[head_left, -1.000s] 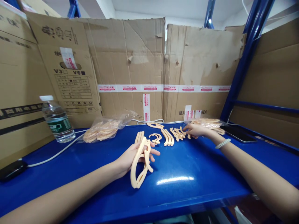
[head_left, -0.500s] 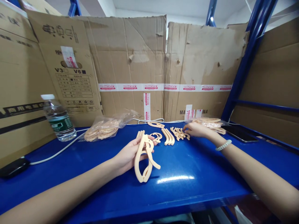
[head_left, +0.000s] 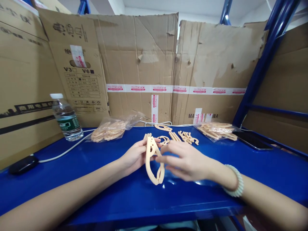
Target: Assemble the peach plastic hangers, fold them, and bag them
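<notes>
My left hand [head_left: 136,156] holds a beige folding clothes hanger [head_left: 149,170] upright above the blue table, fingers closed around its upper part. Small holes show near the hanger's top, and its two arms meet at the bottom. My right hand [head_left: 186,160] is at the hanger's right side, fingers bent and blurred by motion; whether it grips anything is unclear. Behind the hands lie loose beige parts: curved strips [head_left: 175,136], small S-shaped hook pieces [head_left: 189,138] and rounded hook pieces [head_left: 164,140]. Another beige hanger piece [head_left: 163,127] rests farther back.
Clear plastic bags of beige parts lie at the left [head_left: 109,130] and right [head_left: 218,131]. A water bottle [head_left: 68,123] and a black device [head_left: 23,164] with a white cable are on the left. A phone [head_left: 252,141] lies right. Cardboard [head_left: 137,61] walls the back.
My right hand has come from the small hook pieces at the back to the hanger in my left hand. The hanger's arm that stuck out to the right no longer shows.
</notes>
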A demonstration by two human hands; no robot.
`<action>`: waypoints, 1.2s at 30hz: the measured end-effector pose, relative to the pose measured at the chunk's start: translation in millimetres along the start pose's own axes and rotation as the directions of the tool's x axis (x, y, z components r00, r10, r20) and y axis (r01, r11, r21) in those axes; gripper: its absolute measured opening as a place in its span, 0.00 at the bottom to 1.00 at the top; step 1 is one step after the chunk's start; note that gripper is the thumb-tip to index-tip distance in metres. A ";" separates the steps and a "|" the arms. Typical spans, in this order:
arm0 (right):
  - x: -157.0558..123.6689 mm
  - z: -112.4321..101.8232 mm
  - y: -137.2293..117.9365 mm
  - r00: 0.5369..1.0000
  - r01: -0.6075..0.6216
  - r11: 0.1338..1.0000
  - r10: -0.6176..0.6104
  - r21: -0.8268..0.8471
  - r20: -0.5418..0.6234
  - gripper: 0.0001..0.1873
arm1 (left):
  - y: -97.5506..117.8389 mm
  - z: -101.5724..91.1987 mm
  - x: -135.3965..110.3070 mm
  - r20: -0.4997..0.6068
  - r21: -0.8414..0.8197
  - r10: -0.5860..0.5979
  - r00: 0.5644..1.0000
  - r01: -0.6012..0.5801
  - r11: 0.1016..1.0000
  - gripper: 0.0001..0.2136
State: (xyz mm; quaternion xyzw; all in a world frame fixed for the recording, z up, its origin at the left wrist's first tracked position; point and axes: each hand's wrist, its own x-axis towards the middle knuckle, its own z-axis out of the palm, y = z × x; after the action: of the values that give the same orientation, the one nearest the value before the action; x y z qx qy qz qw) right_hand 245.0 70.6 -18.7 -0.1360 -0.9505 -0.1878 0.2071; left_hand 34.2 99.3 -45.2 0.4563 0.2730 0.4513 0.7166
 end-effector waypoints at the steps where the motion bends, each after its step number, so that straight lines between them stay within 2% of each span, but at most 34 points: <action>1: 2.0 2.2 -7.3 0.998 0.053 0.998 -0.052 -0.033 0.032 0.13 | 0.1 0.3 -0.5 -0.004 0.004 -0.007 1.000 0.007 1.000 0.12; 4: 3.8 10.2 -19.1 0.984 0.168 0.980 -0.160 -0.105 0.076 0.12 | 1.5 2.8 -1.7 -0.026 -0.019 -0.030 0.999 0.029 0.999 0.11; 6: 3.0 15.2 -20.0 0.980 0.196 0.971 -0.189 -0.134 0.063 0.12 | 2.7 5.4 -2.3 -0.041 -0.066 -0.052 0.998 0.050 0.997 0.11; 9: 1.3 20.8 -16.3 0.980 0.197 0.965 -0.192 -0.174 0.043 0.12 | 1.6 8.9 -3.3 -0.037 -0.073 -0.046 0.998 0.043 0.996 0.16; 12: 0.0 24.4 -11.6 0.982 0.186 0.959 -0.186 -0.213 0.022 0.10 | -5.4 10.0 -4.7 -0.038 0.103 0.007 0.999 -0.003 0.995 0.16; 16: -1.0 26.8 -7.7 0.984 0.169 0.950 -0.178 -0.262 -0.013 0.10 | -17.0 6.7 -6.5 -0.022 0.368 0.053 0.998 -0.041 0.929 0.19; 22: -0.8 27.9 -7.6 0.987 0.133 0.945 -0.155 -0.300 -0.049 0.10 | -20.8 2.4 -6.4 -0.062 0.399 0.084 0.995 -0.052 0.915 0.25; 25: 0.3 28.9 -8.1 0.995 0.063 0.944 -0.084 -0.322 -0.051 0.10 | -18.2 5.3 -8.3 -0.101 0.381 0.135 0.986 -0.087 0.921 0.24; 28: 1.2 29.7 -7.8 0.997 -0.083 0.938 0.077 -0.336 -0.033 0.12 | -15.4 9.2 -11.5 -0.119 0.379 0.194 0.974 -0.136 0.916 0.20; 31: 0.5 30.5 -6.6 0.978 -0.192 0.923 0.206 -0.334 0.006 0.10 | -14.7 10.8 -13.6 -0.121 0.392 0.247 0.961 -0.182 0.902 0.17; 33: -0.6 31.0 -5.8 0.968 -0.218 0.927 0.245 -0.304 0.052 0.08 | -15.3 10.2 -13.5 -0.127 0.398 0.264 0.956 -0.195 0.897 0.16; 36: -2.1 31.5 -4.8 0.961 -0.227 0.945 0.256 -0.234 0.101 0.08 | -16.0 8.7 -11.6 -0.170 0.372 0.223 0.960 -0.147 0.917 0.14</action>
State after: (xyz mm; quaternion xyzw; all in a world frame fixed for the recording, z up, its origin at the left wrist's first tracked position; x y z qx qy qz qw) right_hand 234.5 79.0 -47.6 -0.2855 -0.9114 -0.2557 0.1499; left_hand 42.4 82.5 -56.0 0.5521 0.3792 0.5058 0.5436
